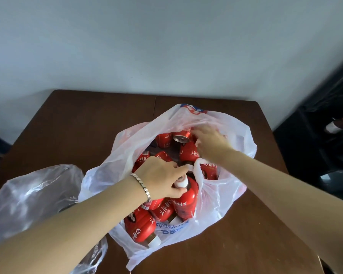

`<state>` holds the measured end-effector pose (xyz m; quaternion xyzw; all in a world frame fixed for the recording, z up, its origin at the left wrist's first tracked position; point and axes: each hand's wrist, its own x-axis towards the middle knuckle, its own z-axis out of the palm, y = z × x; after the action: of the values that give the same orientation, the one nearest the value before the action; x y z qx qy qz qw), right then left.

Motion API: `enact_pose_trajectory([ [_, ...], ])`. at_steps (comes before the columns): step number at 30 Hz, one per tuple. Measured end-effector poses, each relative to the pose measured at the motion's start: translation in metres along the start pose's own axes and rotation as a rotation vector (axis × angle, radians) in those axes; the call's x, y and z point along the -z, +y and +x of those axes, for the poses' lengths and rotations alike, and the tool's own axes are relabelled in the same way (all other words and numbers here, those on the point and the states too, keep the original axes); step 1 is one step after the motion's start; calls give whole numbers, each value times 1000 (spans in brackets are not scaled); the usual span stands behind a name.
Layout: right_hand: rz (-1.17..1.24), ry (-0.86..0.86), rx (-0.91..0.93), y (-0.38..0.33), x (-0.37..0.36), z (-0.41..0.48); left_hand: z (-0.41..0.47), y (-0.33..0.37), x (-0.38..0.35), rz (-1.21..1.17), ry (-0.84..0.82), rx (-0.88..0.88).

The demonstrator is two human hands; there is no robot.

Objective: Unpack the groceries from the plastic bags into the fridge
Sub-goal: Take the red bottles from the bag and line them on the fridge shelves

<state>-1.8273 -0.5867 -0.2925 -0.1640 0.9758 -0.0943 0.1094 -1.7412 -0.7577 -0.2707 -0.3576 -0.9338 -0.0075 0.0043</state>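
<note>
Left hand (162, 177) closed around the white cap of a red bottle (185, 202) standing near the middle of the white bag (222, 196). Right hand (210, 143) reaches deeper, fingers curled among red cans (183, 136) at the far side; whether it grips anything cannot be told, motion blur. Bag sits open on the brown surface (87, 123).

Step judged: picking drinks out, early, bag looks nearly full. Next move: lift bottle straight up, clear of the handle loop (198, 169).

Fridge not in view. Second clear bag (34, 196) at left, contents unreadable. Dark objects at right edge blurred.
</note>
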Motion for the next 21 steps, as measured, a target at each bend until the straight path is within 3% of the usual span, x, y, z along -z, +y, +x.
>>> enact_pose_trajectory([
  [3,-21,167,-197,36,27,21,-2,-2,-4,-4,-6,27],
  [6,110,174,-183,55,44,28,-2,-4,-5,-19,-32,23],
  [7,79,134,-135,55,45,26,0,-4,-5,-26,-54,30],
  [10,-401,-36,206,44,30,18,3,-4,-6,-28,-75,60],
  [13,-677,-127,414,30,-5,7,6,-6,-3,-49,-82,69],
  [21,-708,-71,241,8,-26,7,5,-2,-7,-6,-86,87],
])
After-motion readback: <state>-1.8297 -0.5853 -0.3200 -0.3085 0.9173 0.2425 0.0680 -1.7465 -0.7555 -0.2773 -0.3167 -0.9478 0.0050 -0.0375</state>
